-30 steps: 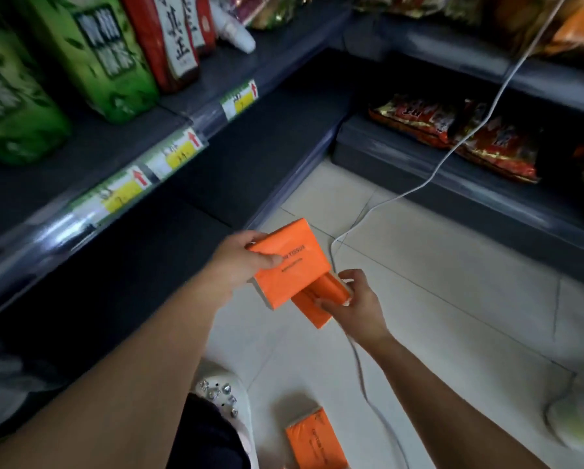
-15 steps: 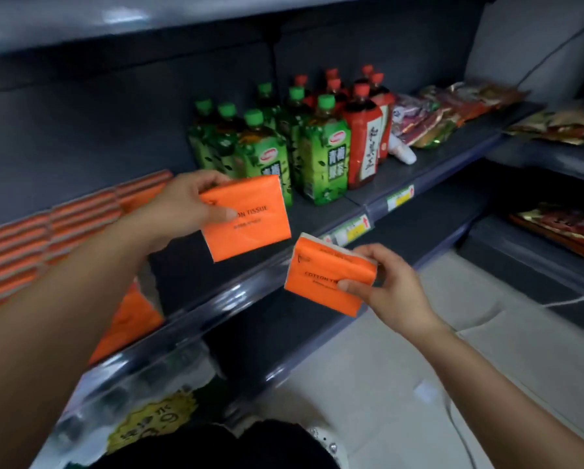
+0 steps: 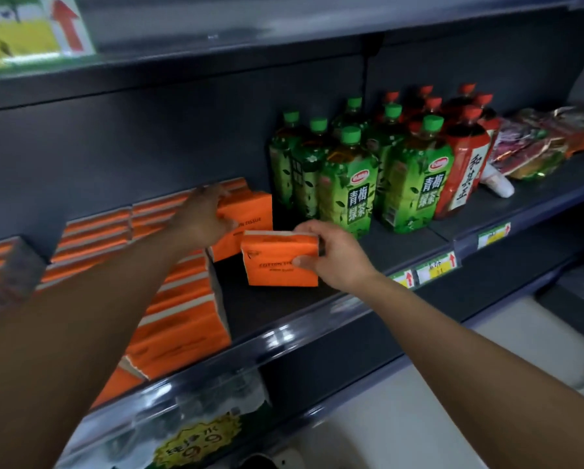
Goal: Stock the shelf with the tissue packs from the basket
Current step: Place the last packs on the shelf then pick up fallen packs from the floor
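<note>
My left hand (image 3: 204, 216) grips an orange tissue pack (image 3: 250, 214) upright at the back of the dark shelf (image 3: 284, 308), beside rows of orange tissue packs (image 3: 179, 299) that stand to the left. My right hand (image 3: 329, 253) holds a second orange tissue pack (image 3: 277, 265) upright just in front of the first, thumb on its face and fingers over its top right corner. Its lower edge is at or just above the shelf board; I cannot tell if it touches. The basket is out of view.
Green tea bottles (image 3: 348, 184) and red-labelled bottles (image 3: 466, 167) stand right of the tissue packs. Snack bags (image 3: 534, 147) lie at the shelf's far right. Price tags (image 3: 432, 267) line the shelf's front rail. An upper shelf (image 3: 284, 38) overhangs. Pale floor tiles (image 3: 402, 418) lie below.
Both hands rose from near the floor to the shelf, carrying one pack each. The left pack now stands at the back by the stocked rows; the right pack has come over the shelf board.
</note>
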### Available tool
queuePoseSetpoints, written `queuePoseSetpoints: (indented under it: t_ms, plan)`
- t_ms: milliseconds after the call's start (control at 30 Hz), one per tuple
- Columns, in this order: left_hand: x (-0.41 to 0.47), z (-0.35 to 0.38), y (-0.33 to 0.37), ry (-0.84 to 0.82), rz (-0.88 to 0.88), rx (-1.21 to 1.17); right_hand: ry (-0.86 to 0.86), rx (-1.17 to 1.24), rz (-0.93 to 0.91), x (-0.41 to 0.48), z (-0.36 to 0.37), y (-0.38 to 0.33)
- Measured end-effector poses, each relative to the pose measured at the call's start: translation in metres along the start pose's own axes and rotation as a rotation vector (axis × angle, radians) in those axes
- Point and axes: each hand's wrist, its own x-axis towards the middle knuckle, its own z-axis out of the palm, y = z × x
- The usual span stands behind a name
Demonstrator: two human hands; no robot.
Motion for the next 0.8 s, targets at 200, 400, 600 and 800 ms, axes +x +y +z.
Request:
queuePoseSetpoints:
  t_ms: [200,400,600,800]
  plan:
    - [0.030,0.014,-0.020,0.008,0.021,0.200,-0.064,-0.058,-0.007,0.048,0.030,0.007]
    - [0.050,0.019,-0.031,0.060,0.062,0.201,-0.032,-0.089,-0.036,0.078,0.048,0.006]
    - [0.062,0.020,-0.037,0.070,0.040,0.071,-0.067,-0.095,-0.045,0.098,0.055,0.002]
    - [0.059,0.026,-0.041,0.124,0.058,-0.052,-0.126,-0.050,-0.036,0.099,0.050,0.003]
